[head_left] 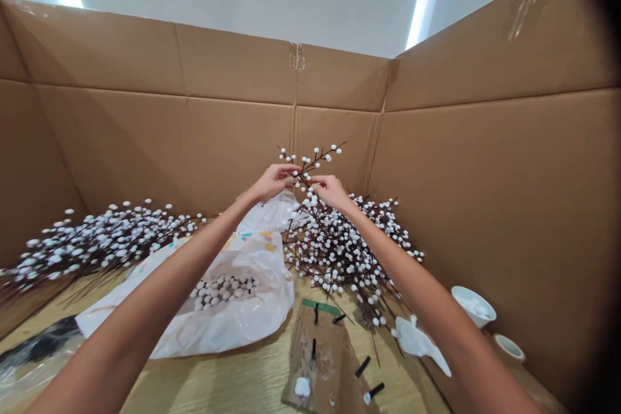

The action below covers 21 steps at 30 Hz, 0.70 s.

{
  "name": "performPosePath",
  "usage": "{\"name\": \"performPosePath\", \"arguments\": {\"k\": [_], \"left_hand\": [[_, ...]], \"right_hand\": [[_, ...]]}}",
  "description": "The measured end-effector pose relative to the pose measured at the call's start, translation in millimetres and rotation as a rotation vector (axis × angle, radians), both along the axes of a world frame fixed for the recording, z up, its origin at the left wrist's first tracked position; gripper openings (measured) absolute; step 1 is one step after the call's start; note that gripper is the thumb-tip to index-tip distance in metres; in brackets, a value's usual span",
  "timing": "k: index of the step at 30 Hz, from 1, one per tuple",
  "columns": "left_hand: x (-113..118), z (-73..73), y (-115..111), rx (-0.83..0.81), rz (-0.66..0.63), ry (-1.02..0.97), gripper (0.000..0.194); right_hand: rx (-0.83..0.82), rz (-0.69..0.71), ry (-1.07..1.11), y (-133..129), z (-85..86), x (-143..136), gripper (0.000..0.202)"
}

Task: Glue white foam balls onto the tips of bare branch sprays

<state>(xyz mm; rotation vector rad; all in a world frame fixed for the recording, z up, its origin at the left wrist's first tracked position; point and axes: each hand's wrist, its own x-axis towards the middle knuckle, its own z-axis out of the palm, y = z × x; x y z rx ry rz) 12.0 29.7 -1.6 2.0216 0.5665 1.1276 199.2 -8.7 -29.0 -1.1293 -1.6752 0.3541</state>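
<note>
Both arms reach forward over the table to one brown twig branch with white berries. My left hand pinches the branch from the left, fingers closed on its stems. From the right, my right hand is closed with thumb and fingertips at the same branch, a little lower. Whether a single berry sits between those fingertips is too small to tell. Just below my right hand lies a heap of similar white-berry branches. A white plastic bag lies under my left forearm, with loose white balls in its opening.
Another pile of berry branches lies at the left. In front, a cardboard piece carries black sticks and a white blob. At the right are a white bowl, a tape roll and a crumpled white piece. Cardboard walls surround the table.
</note>
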Motion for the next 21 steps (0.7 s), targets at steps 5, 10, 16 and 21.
{"name": "performPosePath", "arguments": {"k": [5,10,16,21], "left_hand": [[0,-5.6,4,-0.041,-0.018,-0.064,0.038],[-1,-4.1,-1,-0.064,-0.052,-0.112,0.045],[5,-3.5,-3,-0.081,-0.064,-0.141,0.046],[10,-5.2,-1,-0.078,-0.080,-0.147,0.048]], "right_hand": [[-0.045,0.179,0.241,6,-1.5,-6,0.026],[-0.084,0.265,0.424,4,-1.0,-6,0.036],[-0.077,0.317,0.496,2,-1.1,-4,0.037],[-0.013,0.323,0.514,2,-1.0,-7,0.039]]}}
